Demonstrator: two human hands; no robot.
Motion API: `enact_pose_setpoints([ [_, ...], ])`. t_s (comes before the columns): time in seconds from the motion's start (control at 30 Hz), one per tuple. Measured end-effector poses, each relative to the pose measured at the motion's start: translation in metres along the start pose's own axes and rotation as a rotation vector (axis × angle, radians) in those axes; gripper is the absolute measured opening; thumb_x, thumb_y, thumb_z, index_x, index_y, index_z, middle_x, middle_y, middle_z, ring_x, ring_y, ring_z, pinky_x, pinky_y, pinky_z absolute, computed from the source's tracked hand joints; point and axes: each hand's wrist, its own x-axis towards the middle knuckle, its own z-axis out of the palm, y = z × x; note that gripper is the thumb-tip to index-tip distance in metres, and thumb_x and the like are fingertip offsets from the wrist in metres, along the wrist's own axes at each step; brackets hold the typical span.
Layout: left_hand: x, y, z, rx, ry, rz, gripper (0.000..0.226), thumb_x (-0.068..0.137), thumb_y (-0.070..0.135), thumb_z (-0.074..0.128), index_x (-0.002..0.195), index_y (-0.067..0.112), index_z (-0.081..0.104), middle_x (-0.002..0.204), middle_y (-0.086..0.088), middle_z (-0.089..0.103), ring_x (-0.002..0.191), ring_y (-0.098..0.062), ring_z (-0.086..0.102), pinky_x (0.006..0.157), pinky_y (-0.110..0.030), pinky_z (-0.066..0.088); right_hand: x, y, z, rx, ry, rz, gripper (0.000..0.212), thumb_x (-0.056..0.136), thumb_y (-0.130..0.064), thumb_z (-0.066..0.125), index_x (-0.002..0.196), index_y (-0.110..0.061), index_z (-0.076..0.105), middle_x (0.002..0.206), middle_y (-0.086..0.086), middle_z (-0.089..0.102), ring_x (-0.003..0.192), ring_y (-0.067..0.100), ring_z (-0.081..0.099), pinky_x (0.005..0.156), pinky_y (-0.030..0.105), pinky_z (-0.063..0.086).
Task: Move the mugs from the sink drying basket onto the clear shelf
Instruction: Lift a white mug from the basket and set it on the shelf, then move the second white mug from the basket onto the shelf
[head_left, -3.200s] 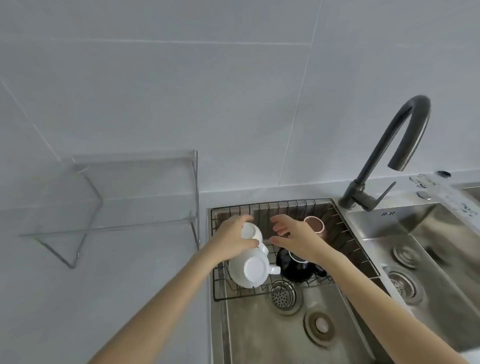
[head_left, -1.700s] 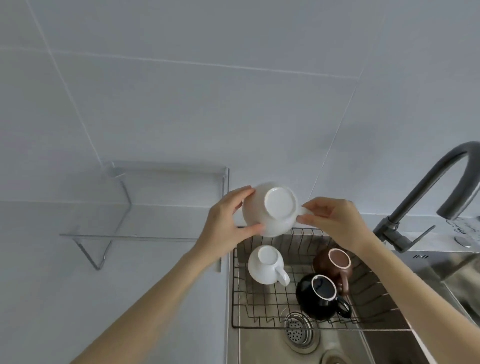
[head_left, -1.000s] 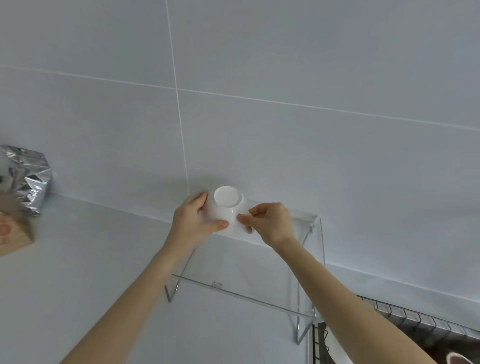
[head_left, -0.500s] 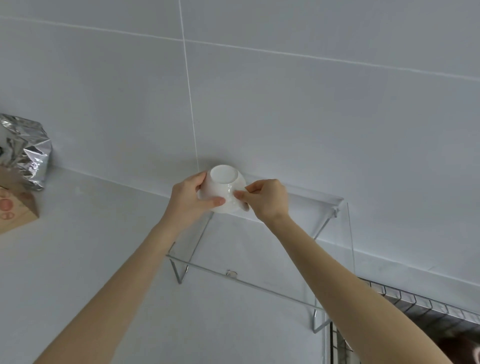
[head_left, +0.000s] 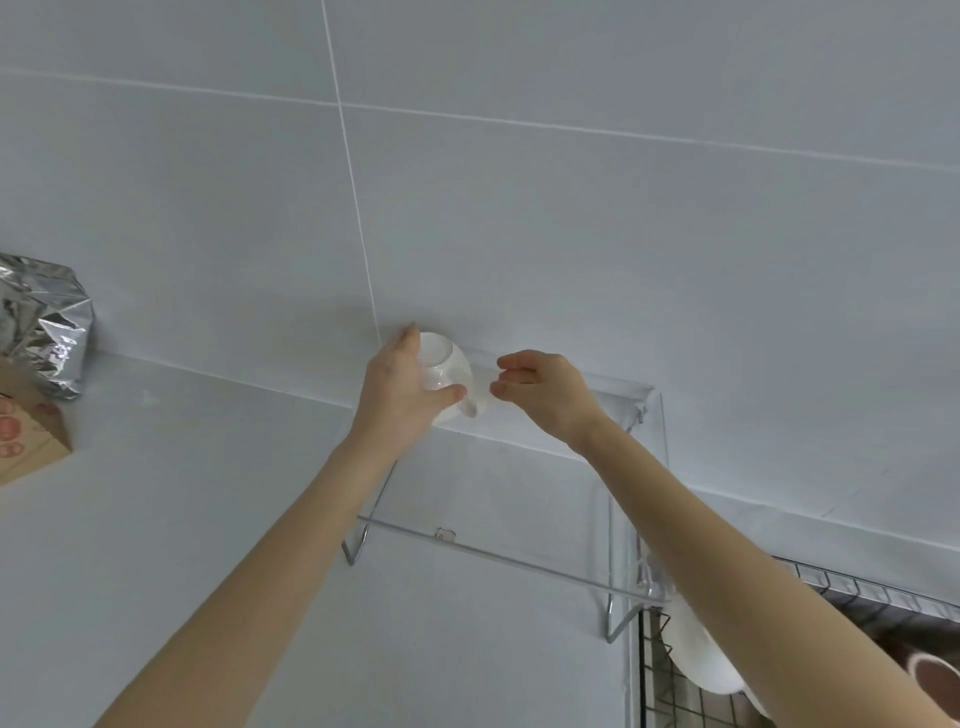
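A white mug is upside down at the back left corner of the clear shelf, close to the tiled wall. My left hand grips its body from the left. My right hand hovers just right of the mug's handle with thumb and forefinger slightly apart and nothing in them. In the wire drying basket at the lower right lie another white mug and a brown mug, both partly hidden by my right forearm.
A crumpled silver foil bag and a brown cardboard box stand on the white counter at the far left. The tiled wall runs directly behind the shelf. The shelf rests on thin metal legs.
The mug went from the basket up to the shelf's back left corner. In the last half second my right fingers have come off its handle and drawn slightly right; the left hand keeps hold.
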Motion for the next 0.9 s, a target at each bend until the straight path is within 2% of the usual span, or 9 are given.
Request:
enact_pose_setpoints([
  [0.07,-0.014,0.028,0.005,-0.049,-0.022,0.053,0.078,0.072,0.022,0.073,0.138,0.007,0.034,0.145,-0.009,0.042,0.134,-0.023,0.037,0.101,-0.018,0.024,-0.017,0.003,-0.024,0.026,0.039,-0.04,0.034,0.081,-0.015,0.063,0.114,-0.01,0.061,0.111,0.008,0.068,0.104,0.021,0.061,0.097,0.032,0.047],
  [0.13,-0.03,0.057,0.014,-0.099,-0.089,0.122,0.073,0.073,0.023,0.073,0.136,0.011,0.038,0.144,-0.007,0.044,0.131,-0.021,0.041,0.101,-0.018,0.026,-0.039,0.008,-0.049,0.046,0.07,-0.064,0.029,0.081,-0.015,0.062,0.11,-0.012,0.063,0.103,0.004,0.068,0.101,0.019,0.063,0.098,0.037,0.048],
  [0.33,-0.077,0.111,0.067,-0.245,-0.349,0.215,0.071,0.072,0.021,0.074,0.134,0.009,0.042,0.135,-0.01,0.054,0.124,-0.017,0.05,0.104,-0.028,0.04,-0.11,0.047,-0.109,0.037,0.188,-0.051,0.019,0.083,-0.011,0.06,0.1,-0.015,0.066,0.1,0.006,0.071,0.094,0.016,0.065,0.094,0.034,0.05],
  [0.43,-0.107,0.129,0.1,-0.268,-0.5,0.258,0.071,0.073,0.023,0.072,0.135,0.013,0.04,0.136,-0.007,0.053,0.124,-0.013,0.05,0.1,-0.021,0.039,-0.144,0.083,-0.132,0.034,0.268,0.018,0.016,0.083,-0.012,0.059,0.091,-0.023,0.065,0.097,0.008,0.072,0.095,0.022,0.066,0.09,0.038,0.052],
  [0.53,-0.13,0.138,0.136,-0.249,-0.632,0.279,0.071,0.073,0.026,0.072,0.135,0.014,0.039,0.137,-0.005,0.051,0.125,-0.013,0.048,0.103,-0.027,0.04,-0.171,0.13,-0.141,0.024,0.314,0.135,0.015,0.082,-0.013,0.06,0.086,-0.026,0.065,0.091,0.006,0.072,0.091,0.024,0.066,0.086,0.039,0.053],
  [0.63,-0.147,0.137,0.176,-0.162,-0.747,0.256,0.072,0.074,0.024,0.07,0.137,0.015,0.037,0.139,-0.006,0.048,0.128,-0.019,0.045,0.106,-0.032,0.038,-0.189,0.185,-0.131,-0.04,0.329,0.283,0.016,0.083,-0.011,0.058,0.095,-0.016,0.067,0.087,0.003,0.069,0.082,0.02,0.063,0.074,0.026,0.05],
  [0.7,-0.155,0.128,0.202,-0.073,-0.812,0.209,0.073,0.072,0.021,0.07,0.137,0.013,0.036,0.137,-0.01,0.048,0.127,-0.024,0.044,0.104,-0.034,0.038,-0.194,0.219,-0.117,-0.133,0.279,0.401,0.025,0.084,-0.013,0.056,0.106,-0.01,0.065,0.102,0.007,0.07,0.094,0.021,0.062,0.072,0.019,0.045],
  [0.8,-0.165,0.107,0.236,-0.018,-0.836,0.11,0.067,0.07,0.015,0.07,0.131,0.009,0.043,0.132,-0.012,0.053,0.122,-0.026,0.048,0.092,-0.03,0.039,-0.198,0.254,-0.096,-0.159,0.238,0.517,0.031,0.086,-0.014,0.053,0.115,-0.006,0.06,0.115,0.012,0.067,0.106,0.025,0.059,0.085,0.028,0.045],
  [0.9,-0.17,0.095,0.263,0.014,-0.814,0.044,0.066,0.07,0.011,0.07,0.13,0.007,0.041,0.129,-0.012,0.051,0.119,-0.026,0.048,0.09,-0.028,0.04,-0.197,0.269,-0.084,-0.124,0.26,0.534,0.028,0.086,-0.011,0.05,0.109,-0.004,0.063,0.101,0.013,0.069,0.085,0.022,0.057,0.068,0.028,0.043],
])
